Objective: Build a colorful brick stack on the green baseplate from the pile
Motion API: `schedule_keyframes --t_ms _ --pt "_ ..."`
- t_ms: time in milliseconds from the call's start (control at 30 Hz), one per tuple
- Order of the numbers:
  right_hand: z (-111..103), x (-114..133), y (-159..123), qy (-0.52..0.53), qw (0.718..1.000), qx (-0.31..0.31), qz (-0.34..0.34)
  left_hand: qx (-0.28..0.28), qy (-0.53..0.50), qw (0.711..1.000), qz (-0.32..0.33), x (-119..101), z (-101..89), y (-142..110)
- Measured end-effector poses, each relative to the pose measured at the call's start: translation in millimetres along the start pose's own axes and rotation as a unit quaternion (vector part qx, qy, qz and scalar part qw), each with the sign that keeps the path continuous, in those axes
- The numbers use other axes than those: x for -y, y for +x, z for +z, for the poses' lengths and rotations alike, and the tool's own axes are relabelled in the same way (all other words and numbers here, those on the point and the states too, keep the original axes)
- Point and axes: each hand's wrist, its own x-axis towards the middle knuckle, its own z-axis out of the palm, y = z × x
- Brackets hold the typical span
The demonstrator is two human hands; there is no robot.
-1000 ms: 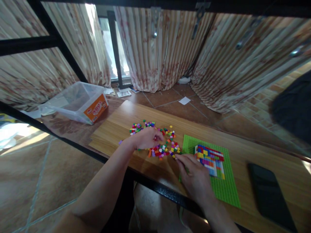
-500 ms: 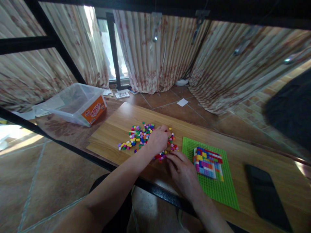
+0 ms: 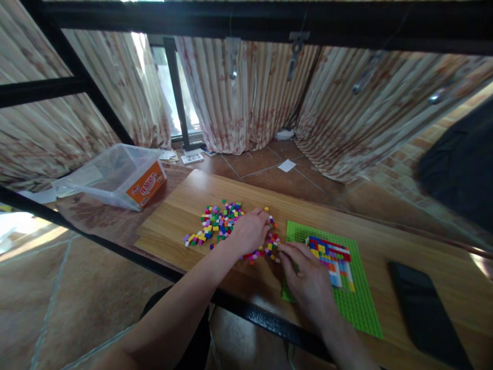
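Observation:
A heap of small coloured bricks (image 3: 217,223) lies on the wooden tabletop (image 3: 173,226). My left hand (image 3: 249,231) rests on the right part of the heap, fingers curled down over the bricks; what they pinch is hidden. A green baseplate (image 3: 360,313) lies to the right, with a patch of coloured bricks (image 3: 332,253) pressed onto it. My right hand (image 3: 308,280) lies flat over the baseplate's left edge, fingers stretched toward a few loose bricks (image 3: 272,244) between the two hands.
A clear plastic box (image 3: 115,174) with an orange label stands at the far left. A black phone (image 3: 423,308) lies right of the baseplate. A black metal frame (image 3: 231,15) crosses above, curtains hang behind, and a dark shape (image 3: 458,174) sits at the right.
My left hand slid right across the heap, uncovering bricks on its left. My right hand drew in toward the loose bricks, then settled back on the baseplate's left edge. The view tilted slightly.

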Motion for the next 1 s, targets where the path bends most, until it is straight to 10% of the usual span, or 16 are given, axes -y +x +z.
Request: schedule_keyframes --t_ms 100,267,500,733,1000 --pt "-9 -4 3 0.011 0.998 -0.051 0.044 0.034 -0.182 0.983 -0.012 -12 -2.9 -5" --pt "-16 -5 7 0.122 0.979 -0.081 0.140 0.098 -0.486 0.868 -0.012 -30 2.3 -11" --pt "-16 -4 10 0.240 0.951 -0.115 0.157 0.113 -0.607 0.782 -0.085 -40 7.9 -14" --pt "-62 -41 8 0.167 0.935 -0.173 0.260 0.078 -0.521 0.840 -0.127 -35 9.6 -9" --pt "-77 -58 -5 0.046 0.975 -0.031 0.216 0.091 -0.436 0.891 -0.082 -30 18.6 -5"
